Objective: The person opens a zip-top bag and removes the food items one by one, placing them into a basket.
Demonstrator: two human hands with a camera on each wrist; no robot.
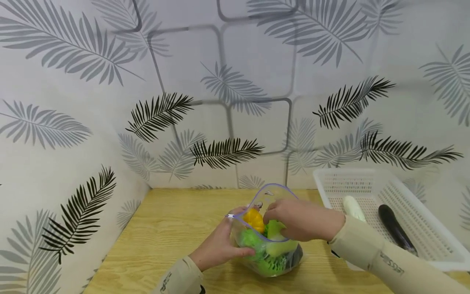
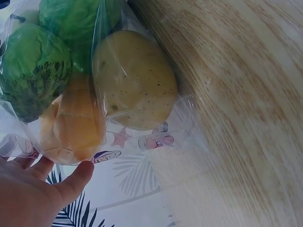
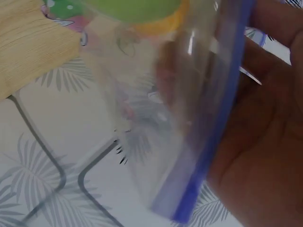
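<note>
A clear zip bag [image 1: 253, 265] with a blue-purple rim stands on the wooden table, full of vegetables. Inside it show a yellow bell pepper [image 1: 254, 220], a pale green vegetable [image 1: 275, 230], green leafy heads [image 2: 35, 71] and a speckled potato [image 2: 135, 80]. My left hand [image 1: 220, 243] holds the bag's left side, thumb in front and fingers behind. From the right, my right hand [image 1: 293, 218] reaches into the bag's mouth beside the pepper and the pale green vegetable. Through the film, its fingers [image 3: 165, 71] look blurred, and whether they grip anything is hidden.
At the right stands a white perforated basket [image 1: 433, 208] with a pale white vegetable [image 1: 353, 208] and a dark eggplant [image 1: 396, 228] in it. The wooden table [image 1: 172, 220] meets a leaf-patterned wall covering [image 1: 183, 163] at the back.
</note>
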